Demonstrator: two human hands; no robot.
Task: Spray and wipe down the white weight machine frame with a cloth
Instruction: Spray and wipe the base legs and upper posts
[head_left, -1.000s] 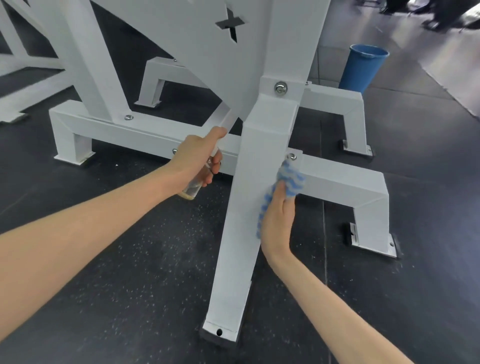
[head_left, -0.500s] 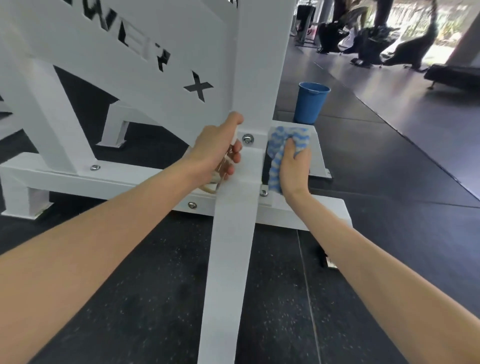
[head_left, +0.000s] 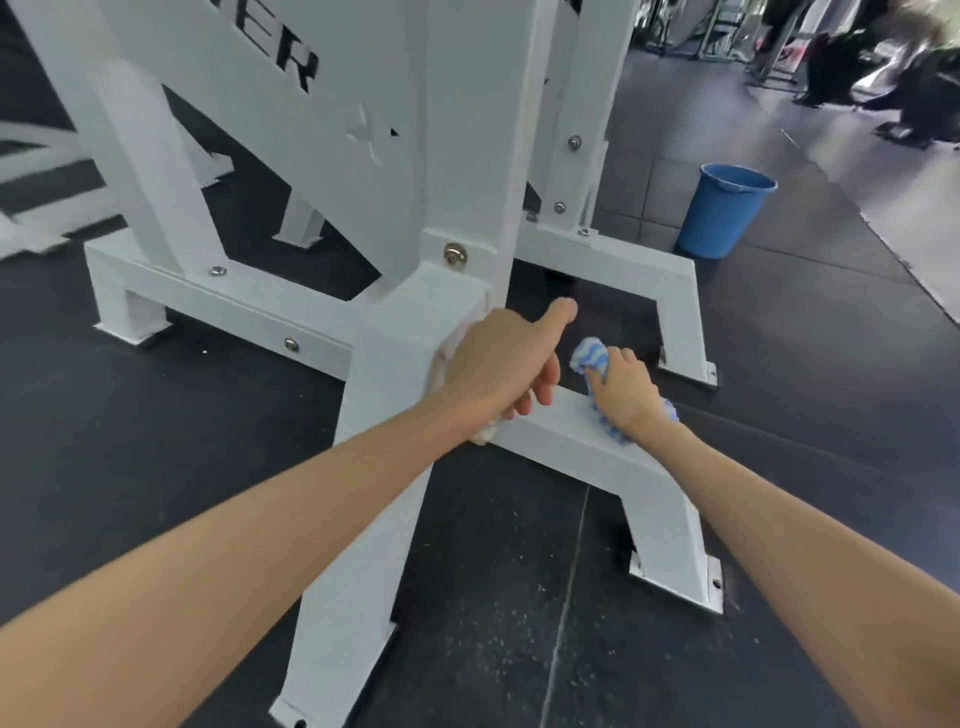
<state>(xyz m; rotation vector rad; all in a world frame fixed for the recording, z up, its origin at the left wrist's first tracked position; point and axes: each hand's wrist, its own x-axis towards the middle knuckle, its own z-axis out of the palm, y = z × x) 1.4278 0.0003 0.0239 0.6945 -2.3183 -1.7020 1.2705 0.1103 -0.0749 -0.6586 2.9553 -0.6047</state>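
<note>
White paint covered the weight machine frame (head_left: 363, 78), whose upright post (head_left: 400, 338) serves as the marker. Just right of the post, the left hand (head_left: 498, 364) was curled round a small pale spray bottle (head_left: 485, 432), which was blurred, with the thumb stuck out straight. Further right of the post, the right hand (head_left: 623, 389) gripped a blue-striped cloth (head_left: 589, 358) and pressed it onto the low cross beam (head_left: 566, 441) that met the post. Wiping seemed to be the step in hand. Next, the cloth likely needed dragging along the beam, away from the post toward its foot, under even pressure. A blue bucket (head_left: 727, 213) stood well behind the post.
</note>
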